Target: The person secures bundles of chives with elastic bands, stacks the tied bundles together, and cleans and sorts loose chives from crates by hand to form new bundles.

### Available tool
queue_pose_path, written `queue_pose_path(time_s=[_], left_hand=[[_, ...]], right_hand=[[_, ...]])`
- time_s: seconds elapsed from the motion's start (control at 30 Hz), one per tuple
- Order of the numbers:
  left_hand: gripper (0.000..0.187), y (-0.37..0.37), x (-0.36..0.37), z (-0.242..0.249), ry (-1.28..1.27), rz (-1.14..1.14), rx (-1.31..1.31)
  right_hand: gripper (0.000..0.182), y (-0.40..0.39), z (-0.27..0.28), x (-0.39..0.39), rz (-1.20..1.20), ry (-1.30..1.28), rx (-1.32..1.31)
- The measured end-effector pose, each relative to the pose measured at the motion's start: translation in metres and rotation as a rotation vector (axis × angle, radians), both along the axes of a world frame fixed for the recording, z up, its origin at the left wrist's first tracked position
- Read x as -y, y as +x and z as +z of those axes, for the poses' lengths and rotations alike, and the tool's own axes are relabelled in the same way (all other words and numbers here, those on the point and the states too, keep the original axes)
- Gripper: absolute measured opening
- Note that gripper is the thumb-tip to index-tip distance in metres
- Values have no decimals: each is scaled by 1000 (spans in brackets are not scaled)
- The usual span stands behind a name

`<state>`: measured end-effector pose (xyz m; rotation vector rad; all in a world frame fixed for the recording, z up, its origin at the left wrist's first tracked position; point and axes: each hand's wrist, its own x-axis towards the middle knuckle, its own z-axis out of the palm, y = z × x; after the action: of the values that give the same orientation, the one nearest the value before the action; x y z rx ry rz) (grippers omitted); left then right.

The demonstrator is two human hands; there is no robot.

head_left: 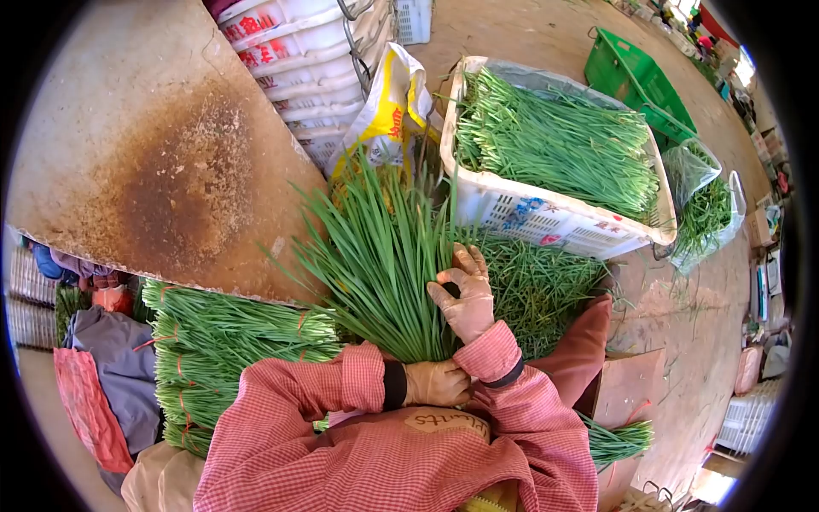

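A large bunch of long green stalks (384, 264) stands fanned out in front of my body, leaves pointing away from me. My gloved left hand (435, 383) is wrapped round the lower end of the bunch, close to my chest. At the right edge of the bunch is my gloved right hand (466, 294), its fingers curled with thumb and fingertips near each other at the leaves. Whether a leaf is between those fingertips is too small to tell. Loose green leaves (537, 290) lie in a heap beyond and to the right of my right hand.
A white crate (554, 209) full of stalks stands at the upper right, near a green crate (636, 77). Stacked white crates (299, 68) and a stained board (171, 154) are at the upper left. Tied bundles (230, 341) lie to the left.
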<state>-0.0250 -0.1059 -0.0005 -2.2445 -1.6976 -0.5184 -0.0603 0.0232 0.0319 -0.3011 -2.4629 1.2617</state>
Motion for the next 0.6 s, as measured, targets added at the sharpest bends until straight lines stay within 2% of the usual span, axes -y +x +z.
queue_pose_path(time_s=[0.33, 0.43, 0.5, 0.53, 0.6], left_hand=[[8, -2, -5, 6, 49, -3, 0], [9, 1, -2, 2, -43, 2, -26], [9, 0, -3, 7, -58, 1, -31], [10, 0, -3, 9, -71, 2, -39], [11, -1, -4, 8, -62, 3, -47]], right_hand=[[19, 2, -14, -5, -80, -92, -64], [16, 5, -3, -18, 22, -130, -66], [18, 8, 4, -31, 242, -357, 60], [18, 10, 10, -35, 269, -448, 138], [18, 9, 15, -39, 285, -465, 143]])
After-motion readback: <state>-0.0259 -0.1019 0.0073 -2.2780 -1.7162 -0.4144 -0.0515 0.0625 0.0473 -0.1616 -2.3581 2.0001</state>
